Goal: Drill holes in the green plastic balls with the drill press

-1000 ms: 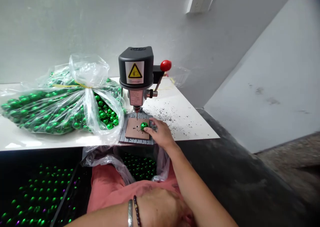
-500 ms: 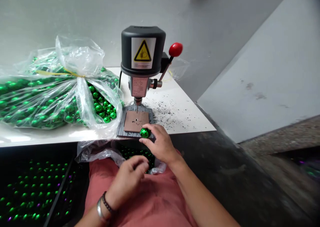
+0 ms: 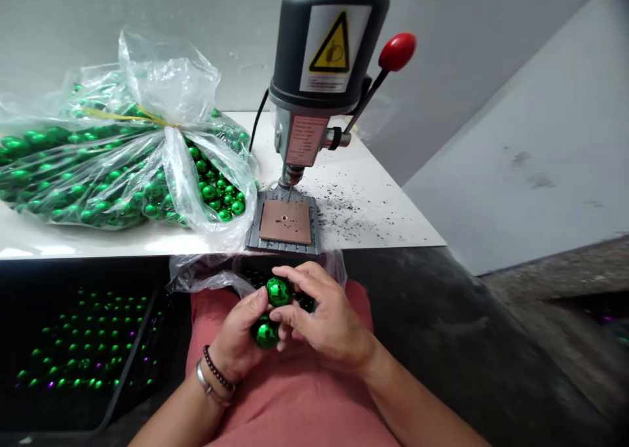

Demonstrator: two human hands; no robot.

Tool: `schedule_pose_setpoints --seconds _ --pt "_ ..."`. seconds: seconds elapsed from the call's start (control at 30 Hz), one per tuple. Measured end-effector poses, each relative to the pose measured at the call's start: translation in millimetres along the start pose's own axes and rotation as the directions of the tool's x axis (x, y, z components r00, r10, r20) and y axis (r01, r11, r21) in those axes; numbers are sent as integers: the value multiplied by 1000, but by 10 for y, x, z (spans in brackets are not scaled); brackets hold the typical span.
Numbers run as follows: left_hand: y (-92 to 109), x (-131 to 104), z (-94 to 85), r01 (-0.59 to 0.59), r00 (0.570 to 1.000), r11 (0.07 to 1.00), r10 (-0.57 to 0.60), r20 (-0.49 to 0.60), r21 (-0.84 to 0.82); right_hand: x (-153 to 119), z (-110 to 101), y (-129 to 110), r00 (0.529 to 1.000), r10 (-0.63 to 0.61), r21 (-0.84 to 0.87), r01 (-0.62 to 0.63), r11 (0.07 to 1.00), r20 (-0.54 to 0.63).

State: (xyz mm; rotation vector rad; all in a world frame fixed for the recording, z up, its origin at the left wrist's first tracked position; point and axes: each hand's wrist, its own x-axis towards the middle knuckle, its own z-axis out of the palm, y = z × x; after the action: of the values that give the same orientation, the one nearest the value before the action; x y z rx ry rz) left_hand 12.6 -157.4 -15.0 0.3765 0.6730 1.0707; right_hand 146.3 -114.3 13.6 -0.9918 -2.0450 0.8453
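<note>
My right hand (image 3: 327,309) pinches a shiny green ball (image 3: 279,291) between thumb and forefinger, over my lap and just below the table edge. My left hand (image 3: 246,332), with a bead bracelet and a metal bangle at its wrist, curls around a second green ball (image 3: 265,332); its thumb touches the upper ball. More green shows behind the right fingers, partly hidden. Beyond the hands stands a small drill press (image 3: 324,54) with a red-knobbed lever (image 3: 397,52). Its bit is above a brown plate (image 3: 275,231) with a small hole.
A tied clear plastic bag (image 3: 187,178) full of green balls lies on the white table (image 3: 383,198), left of the drill press. Dark shavings are scattered to its right. At lower left, a dark tray (image 3: 63,404) holds rows of green balls. Another plastic bag (image 3: 206,276) hangs below the table edge.
My right hand has drawn its ball back from the drill plate to my left hand. A second ball now shows in the left hand. The view has shifted and tilted.
</note>
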Motion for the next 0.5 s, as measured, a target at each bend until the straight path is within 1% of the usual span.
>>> schedule_pose_setpoints --seconds 0.07,0.13,0.23,0.3,0.4,0.5 --pt "6 -13 -23 4 999 1000 -2 45 -28 -19 21 -32 999 -7 7 7 1000 -36" --pt "12 -25 -34 -6 997 1000 8 82 -29 -37 41 -49 996 -50 -22 48 999 -76" --pt "18 -37 -32 -23 994 1000 25 108 -21 -54 62 -53 987 -115 -62 109 992 -112" --pt "23 -37 -26 -31 993 999 31 115 -9 -63 65 -47 983 -138 -72 130 989 -121" --pt "33 -26 -24 -37 995 998 33 94 43 -87 55 -20 980 -146 -95 134 986 -138" --pt "49 -19 -29 -103 994 980 108 -20 170 -137 36 42 973 -166 -130 146 981 -158"
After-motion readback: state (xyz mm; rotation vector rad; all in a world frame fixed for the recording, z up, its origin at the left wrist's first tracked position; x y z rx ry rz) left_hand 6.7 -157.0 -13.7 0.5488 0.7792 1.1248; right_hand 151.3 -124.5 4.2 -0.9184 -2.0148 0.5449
